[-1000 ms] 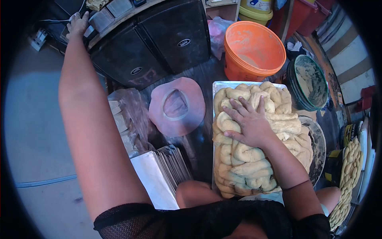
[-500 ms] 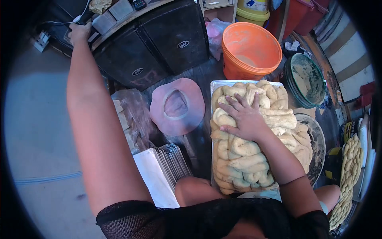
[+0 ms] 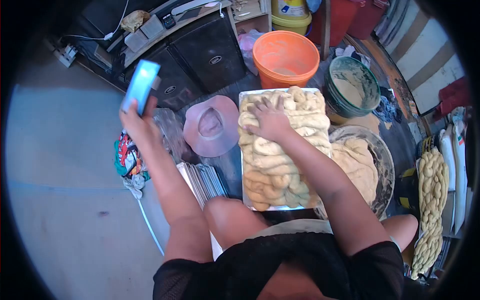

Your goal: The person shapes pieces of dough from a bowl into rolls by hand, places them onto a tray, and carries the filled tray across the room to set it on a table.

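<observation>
My left hand (image 3: 139, 124) is raised at the left, its fingers wrapped round a smartphone (image 3: 142, 84) with a bluish, glaring face. My right hand (image 3: 272, 121) lies flat with its fingers apart on thick twisted ropes of dough (image 3: 275, 172). These are piled on a light metal tray (image 3: 242, 185) in front of my lap. Just right of the tray, a wide basin (image 3: 386, 182) holds a smooth mass of dough (image 3: 356, 165), partly hidden by my right arm.
Beyond the tray stand an orange bucket (image 3: 261, 62) and dark green tubs (image 3: 332, 102). A pink hat (image 3: 195, 136) lies left of the tray, near a stack of metal trays (image 3: 206, 182). Black speakers (image 3: 212, 75) line the back. More braided dough (image 3: 431, 200) rests at far right.
My left hand has come back from the shelf by the cable and now holds the smartphone up. My right hand stays on the dough. The view has shifted.
</observation>
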A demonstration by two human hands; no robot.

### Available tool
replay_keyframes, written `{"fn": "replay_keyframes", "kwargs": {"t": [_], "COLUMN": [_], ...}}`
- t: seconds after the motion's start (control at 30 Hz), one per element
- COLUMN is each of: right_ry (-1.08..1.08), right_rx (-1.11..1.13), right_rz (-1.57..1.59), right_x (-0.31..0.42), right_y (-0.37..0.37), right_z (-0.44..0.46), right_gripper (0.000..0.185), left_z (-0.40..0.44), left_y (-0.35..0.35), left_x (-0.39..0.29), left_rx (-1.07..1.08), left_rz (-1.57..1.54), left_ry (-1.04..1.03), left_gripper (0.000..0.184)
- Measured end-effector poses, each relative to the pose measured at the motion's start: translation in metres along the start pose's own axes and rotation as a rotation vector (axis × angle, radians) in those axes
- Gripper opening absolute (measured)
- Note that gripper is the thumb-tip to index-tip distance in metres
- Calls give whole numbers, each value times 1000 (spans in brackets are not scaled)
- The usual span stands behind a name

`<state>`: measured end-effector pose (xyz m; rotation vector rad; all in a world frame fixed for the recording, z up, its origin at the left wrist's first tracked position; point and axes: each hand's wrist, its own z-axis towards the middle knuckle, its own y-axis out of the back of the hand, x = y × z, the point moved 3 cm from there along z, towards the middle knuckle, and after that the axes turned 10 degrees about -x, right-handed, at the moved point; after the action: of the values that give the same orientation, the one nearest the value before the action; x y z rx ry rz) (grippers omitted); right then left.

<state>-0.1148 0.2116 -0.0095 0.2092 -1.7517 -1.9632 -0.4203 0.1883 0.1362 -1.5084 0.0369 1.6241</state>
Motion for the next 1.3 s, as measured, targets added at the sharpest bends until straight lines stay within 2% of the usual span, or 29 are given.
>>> {"fn": "replay_keyframes", "kwargs": {"t": [0.03,0.1,0.13,0.23,0.27,0.37,0.43,0.47,0.5,0.53,0.57,0.63,0.67,0.7,0.8,0.83,0.87,0.9,0.97,1.07,1.2,1.27,1.3], "right_ry": [-58,-172,-192,-159,-121,175,4,-82,-121,-164,-198,-29,50,171,789,883,924,957,1068,1104,1040,1079,1096], "right_rx": [-58,-169,-55,16,-7,129,174,195,94,-9,-60,-370,-543,-641,-709,-891,-1057,-1224,-1345,-1429,-1517,-1510,-1415], "right_rz": [-32,-94,-62,1183,1414,1274,1257,1243,1330,1414,1569,1687,1826,1939,2346,2343,2306,2261,2062,1886,1774,1786,1846], "right_x": [-5,-13,-12,-28,-34,-24,-31,-38,-52,-65,-75,-104,-111,-118,-125,-129,-122,-114,-118,-136,-164,-178,-181], "right_y": [0,0,14,50,72,123,145,151,153,157,165,189,206,226,294,310,323,336,359,372,363,362,365], "right_z": [-3,-17,-25,-47,-67,-147,-193,-215,-235,-256,-277,-320,-345,-363,-423,-446,-463,-479,-521,-561,-569,-577,-583], "right_gripper": [76,78,76,73,77,76,72,70,67,64,65,63,68,66,65,64,54,45,43,40,37,38,46], "left_z": [-36,-109,-144,-225,-243,-292,-323,-342,-360,-378,-384,-389,-390,-387,-369,-366,-362,-360,-358,-347,-340,-332,-330], "left_y": [12,28,28,27,26,22,18,13,3,-3,-5,-9,-6,-4,-6,-11,-14,-15,-16,-3,-2,-11,-15], "left_x": [9,24,21,9,6,0,-7,-19,-36,-44,-49,-52,-40,-22,27,38,48,59,81,101,106,92,90], "left_rx": [88,111,135,234,302,506,665,732,800,861,1013,1274,1289,1223,1062,1033,1005,971,891,812,873,969,1023], "left_rz": [-68,-122,-98,26,72,200,291,236,179,-45,126,476,670,807,1101,1138,1180,1239,1344,1544,1490,1531,1546], "left_ry": [137,327,379,491,508,562,597,616,633,711,495,39,-68,-137,-355,-352,-347,-454,-670,-598,-509,-346,-270], "left_gripper": [41,43,43,46,48,56,63,66,70,76,75,74,69,67,58,61,64,66,71,75,76,76,77]}}
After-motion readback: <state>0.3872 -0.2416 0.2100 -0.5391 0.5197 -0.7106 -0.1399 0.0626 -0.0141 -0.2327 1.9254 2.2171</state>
